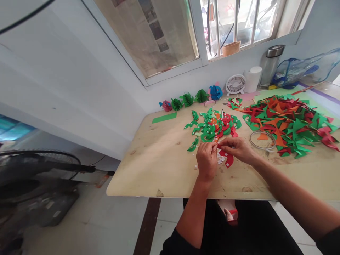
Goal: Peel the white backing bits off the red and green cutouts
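My left hand [208, 158] and my right hand [237, 148] meet close above the wooden table, fingers pinched together. Between their fingertips shows a bit of a red paper piece [219, 146], mostly hidden by the fingers. Under the right hand lies a curved red paper cutout [228, 161] with small white squares on it. Beside it are scattered small white bits [220, 158], partly covered by my left hand. Just beyond the hands sits a loose pile of curved green, red and orange cutouts [208, 131], many bearing white squares.
A heap of paper scraps [281, 122] spreads on the right, with a roll of tape [262, 140] at its near edge. Folded paper flowers [188, 100], a small white fan [236, 84] and a glass bottle [271, 65] line the wall. A green strip [164, 117] lies back left.
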The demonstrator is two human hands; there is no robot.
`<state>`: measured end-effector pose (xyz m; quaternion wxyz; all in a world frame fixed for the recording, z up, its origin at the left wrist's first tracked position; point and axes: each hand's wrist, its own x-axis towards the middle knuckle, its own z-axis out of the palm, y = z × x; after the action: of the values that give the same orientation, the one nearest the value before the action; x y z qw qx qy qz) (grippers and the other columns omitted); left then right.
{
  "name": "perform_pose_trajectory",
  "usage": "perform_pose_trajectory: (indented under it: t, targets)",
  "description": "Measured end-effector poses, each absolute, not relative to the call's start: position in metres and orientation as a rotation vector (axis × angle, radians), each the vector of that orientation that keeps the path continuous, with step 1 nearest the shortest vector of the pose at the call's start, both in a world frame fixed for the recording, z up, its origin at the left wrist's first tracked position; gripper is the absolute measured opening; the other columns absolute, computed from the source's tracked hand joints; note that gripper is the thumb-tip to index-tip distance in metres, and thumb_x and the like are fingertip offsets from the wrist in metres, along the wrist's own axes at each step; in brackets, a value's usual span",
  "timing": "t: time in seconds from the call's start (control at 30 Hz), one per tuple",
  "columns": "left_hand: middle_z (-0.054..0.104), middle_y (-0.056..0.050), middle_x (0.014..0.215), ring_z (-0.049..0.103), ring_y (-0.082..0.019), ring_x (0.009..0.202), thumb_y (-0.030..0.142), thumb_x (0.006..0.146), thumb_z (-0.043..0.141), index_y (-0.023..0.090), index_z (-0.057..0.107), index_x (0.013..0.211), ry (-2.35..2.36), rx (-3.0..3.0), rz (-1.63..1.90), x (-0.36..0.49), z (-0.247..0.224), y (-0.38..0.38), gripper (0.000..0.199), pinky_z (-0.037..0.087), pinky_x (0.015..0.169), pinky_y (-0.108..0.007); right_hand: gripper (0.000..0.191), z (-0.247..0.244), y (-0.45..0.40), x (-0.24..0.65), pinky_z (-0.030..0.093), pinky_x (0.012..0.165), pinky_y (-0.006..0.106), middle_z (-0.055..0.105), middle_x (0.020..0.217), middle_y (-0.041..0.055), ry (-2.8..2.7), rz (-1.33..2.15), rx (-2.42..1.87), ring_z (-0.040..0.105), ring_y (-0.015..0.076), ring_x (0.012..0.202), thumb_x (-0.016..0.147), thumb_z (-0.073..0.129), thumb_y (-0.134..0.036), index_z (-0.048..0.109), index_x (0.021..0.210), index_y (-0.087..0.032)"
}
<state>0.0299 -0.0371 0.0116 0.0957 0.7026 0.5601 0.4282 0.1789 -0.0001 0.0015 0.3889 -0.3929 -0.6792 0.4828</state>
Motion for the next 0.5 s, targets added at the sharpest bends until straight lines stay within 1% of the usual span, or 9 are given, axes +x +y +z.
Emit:
perform_pose_trajectory:
  t: [0.1,0.23,0.33,0.5]
  targets:
    - [0.065,-0.006,0.079,0.055,-0.017,0.078,0.021,0.087,0.047,0.016,0.062,0.084,1.655,2.129,1.280,0.0293,0.0105,-0.0367,0.016,0.042,0.072,-0.029,0.030,0.0011,0.0003,0.1794,0.039,0.052,0.024,0.063,0.070,0.0032,-1.690,1.295,-0.976,0.052,0.0125,0.059,0.076,0.060,-0.043,0.068,0.084,-0.015]
    - [0.063,-0.006,0.079,0.055,-0.017,0.079,0.022,0.089,0.045,0.016,0.061,0.084,1.647,2.162,1.307,0.0293,0.0087,-0.0358,0.018,0.042,0.073,-0.030,0.031,0.0012,0.0000,0.1795,0.038,0.051,0.023,0.060,0.066,0.0018,-1.634,1.389,-0.955,0.051,0.0113,0.058,0.075,0.062,-0.043,0.067,0.083,-0.014]
    - [0.063,-0.007,0.079,0.055,-0.018,0.080,0.023,0.089,0.044,0.016,0.060,0.084,1.636,2.139,1.331,0.0303,0.0080,-0.0352,0.018,0.042,0.074,-0.030,0.031,0.0018,-0.0004,0.1795,0.037,0.051,0.023,0.061,0.067,0.0015,-1.589,1.461,-0.924,0.051,0.0110,0.058,0.074,0.064,-0.044,0.067,0.082,-0.014]
    - [0.063,-0.005,0.080,0.057,-0.016,0.077,0.026,0.087,0.045,0.017,0.059,0.084,1.588,1.810,1.406,0.0298,0.0075,-0.0346,0.017,0.044,0.071,-0.027,0.031,0.0026,0.0000,0.1799,0.038,0.051,0.024,0.062,0.069,0.0020,-1.510,1.509,-0.923,0.052,0.0118,0.060,0.071,0.067,-0.044,0.067,0.083,-0.015]
